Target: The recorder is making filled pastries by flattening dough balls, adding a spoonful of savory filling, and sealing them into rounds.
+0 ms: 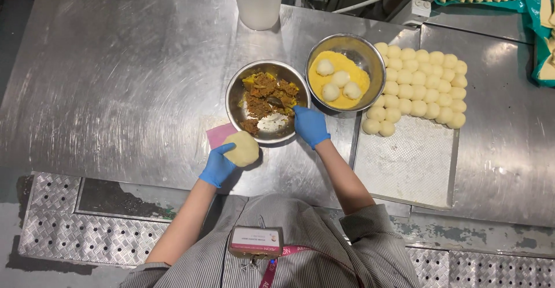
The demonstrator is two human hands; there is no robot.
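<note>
A flattened round of pale dough (243, 148) lies cupped in the left hand (218, 164), blue-gloved fingers curled under and around its edge, just above the brushed steel table (115, 80) and beside a pink card (219, 133); the right hand (310, 125), also gloved, rests at the rim of a steel bowl of brown, chunky filling (267, 101), fingers closed on what looks like a spoon handle (276, 101), though it is too small to tell for sure; touching that bowl stands a second steel bowl of yellow batter (346, 71) with four smooth dough balls in it; to the right, a textured tray (404, 161) bears close-packed rows of dough balls (422, 85); a white plastic jug (258, 0) stands at the far edge.
</note>
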